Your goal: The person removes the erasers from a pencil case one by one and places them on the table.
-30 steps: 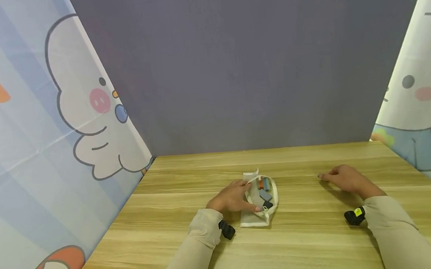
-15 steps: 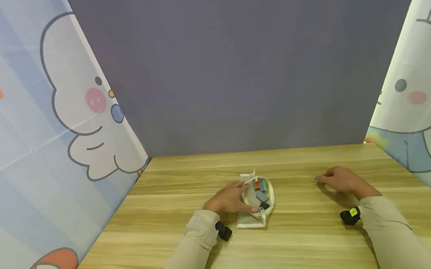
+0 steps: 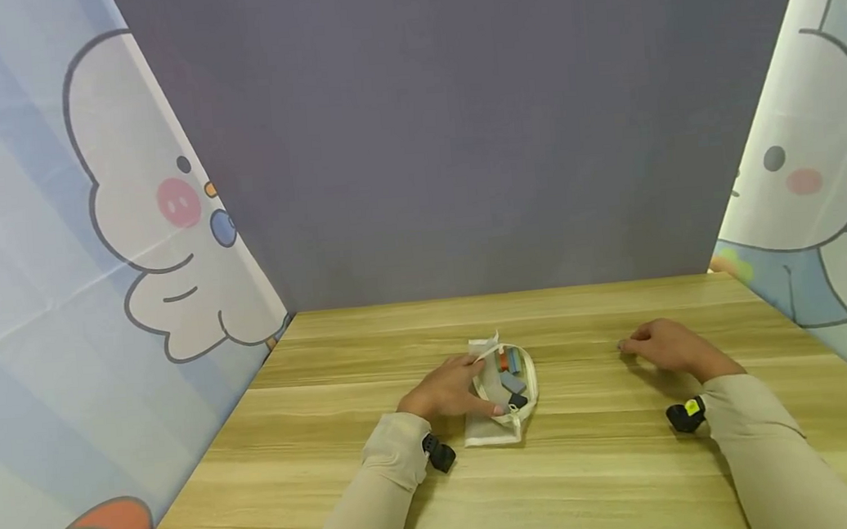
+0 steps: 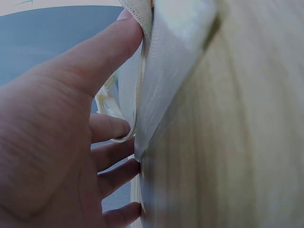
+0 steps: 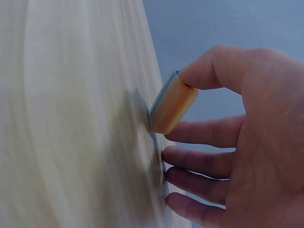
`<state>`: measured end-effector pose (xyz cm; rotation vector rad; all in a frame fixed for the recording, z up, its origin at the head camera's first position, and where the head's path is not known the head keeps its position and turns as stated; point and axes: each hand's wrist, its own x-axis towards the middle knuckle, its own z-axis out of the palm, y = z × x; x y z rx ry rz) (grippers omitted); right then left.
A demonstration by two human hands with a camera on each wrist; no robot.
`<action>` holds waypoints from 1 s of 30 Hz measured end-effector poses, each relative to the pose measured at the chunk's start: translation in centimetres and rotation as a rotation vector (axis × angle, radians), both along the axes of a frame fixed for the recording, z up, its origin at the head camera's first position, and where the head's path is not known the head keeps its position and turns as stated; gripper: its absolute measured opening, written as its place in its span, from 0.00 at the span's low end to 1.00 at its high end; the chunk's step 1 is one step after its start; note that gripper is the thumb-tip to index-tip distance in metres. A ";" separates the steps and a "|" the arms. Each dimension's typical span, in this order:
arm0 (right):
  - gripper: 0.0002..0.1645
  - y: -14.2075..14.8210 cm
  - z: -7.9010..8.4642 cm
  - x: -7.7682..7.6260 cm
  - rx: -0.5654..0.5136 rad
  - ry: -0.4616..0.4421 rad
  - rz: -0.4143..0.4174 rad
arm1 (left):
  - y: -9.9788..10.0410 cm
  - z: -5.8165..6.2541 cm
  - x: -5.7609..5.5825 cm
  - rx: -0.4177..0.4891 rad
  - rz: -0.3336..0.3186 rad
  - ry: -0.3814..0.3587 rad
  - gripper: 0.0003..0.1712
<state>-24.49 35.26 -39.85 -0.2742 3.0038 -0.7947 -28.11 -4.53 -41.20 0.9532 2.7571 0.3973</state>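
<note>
A whitish mesh zip pouch (image 3: 485,431) lies on the table with its mouth spread. My left hand (image 3: 447,390) holds its near-left rim, thumb and forefinger set apart along the zip edge (image 4: 135,90). Inside the pouch are an orange-and-blue block (image 3: 508,360), a grey block (image 3: 513,383) and a black piece (image 3: 517,400). To the right, my right hand (image 3: 668,346) pinches a small orange block with a grey-blue side (image 5: 175,104) between thumb and forefinger. Its other fingers reach toward the tabletop, and the block is tilted close over the wood.
The wood-grain table (image 3: 586,482) ends at a dark grey back panel (image 3: 495,128). Cartoon-printed cloths hang at the left (image 3: 49,282) and right (image 3: 803,213). A small black camera sits on each wrist.
The head view has shifted a little, sliding the scene left. Both hands keep nearly the same places and grips.
</note>
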 end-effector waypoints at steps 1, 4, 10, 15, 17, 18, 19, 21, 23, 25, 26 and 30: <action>0.31 -0.1 0.0 0.0 0.001 -0.004 0.000 | -0.1 -0.1 0.1 0.005 0.003 -0.004 0.61; 0.31 -0.2 0.0 0.0 0.008 -0.007 0.003 | -0.2 -0.2 0.1 0.006 0.005 -0.012 0.61; 0.29 -0.3 0.1 -0.1 0.020 0.018 0.013 | -0.2 -0.3 -0.1 -0.003 0.008 -0.018 0.62; 0.28 -0.2 0.1 -0.2 0.022 0.025 0.014 | -0.2 -0.1 -0.1 -0.006 0.008 -0.012 0.61; 0.29 -0.1 0.1 -0.1 0.013 0.015 0.011 | -0.2 -0.1 -0.1 -0.008 0.008 -0.011 0.61; 0.29 0.0 0.1 0.0 0.010 0.015 0.011 | -0.2 -0.1 -0.1 -0.006 0.005 -0.010 0.61; 0.29 0.0 0.1 0.0 0.004 0.012 0.011 | -0.2 0.0 -0.1 -0.008 0.003 -0.010 0.62; 0.29 0.1 0.0 0.1 -0.005 0.008 0.011 | -0.1 0.0 -0.1 -0.007 -0.001 -0.009 0.61; 0.29 0.2 0.1 0.1 -0.011 0.013 0.010 | -0.1 0.0 -0.1 -0.007 -0.004 -0.008 0.61; 0.28 0.2 0.0 0.0 -0.015 0.026 0.011 | -0.1 0.0 -0.1 -0.005 -0.004 -0.007 0.61; 0.27 0.2 0.0 -0.1 -0.014 0.037 0.009 | -0.1 0.1 -0.1 -0.005 -0.004 -0.007 0.61; 0.24 0.2 -0.1 -0.2 -0.017 0.070 0.008 | -0.1 0.2 0.1 -0.003 0.002 -0.010 0.61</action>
